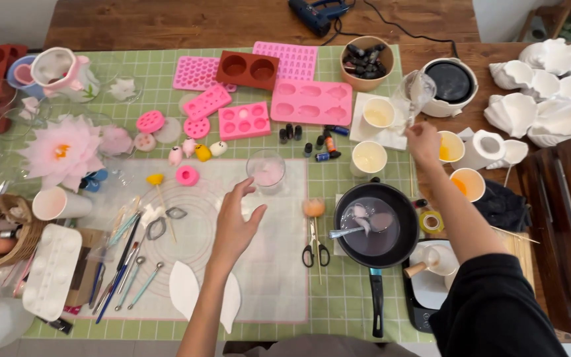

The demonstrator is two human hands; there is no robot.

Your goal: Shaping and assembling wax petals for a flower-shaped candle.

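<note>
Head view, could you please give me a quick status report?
Left hand open, reaching toward glass cup. Right hand tilting clear cup above paper cup. Nothing between.

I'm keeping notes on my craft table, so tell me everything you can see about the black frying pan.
The black frying pan is round and dark, with a long black handle pointing toward the person, a blue band where it joins the pan. It sits upright on the green checked mat, right of the scissors. It holds pale purplish-grey liquid, with a metal spoon resting in it and a few pale lumps. Neither the left hand nor the right hand touches it.
</note>
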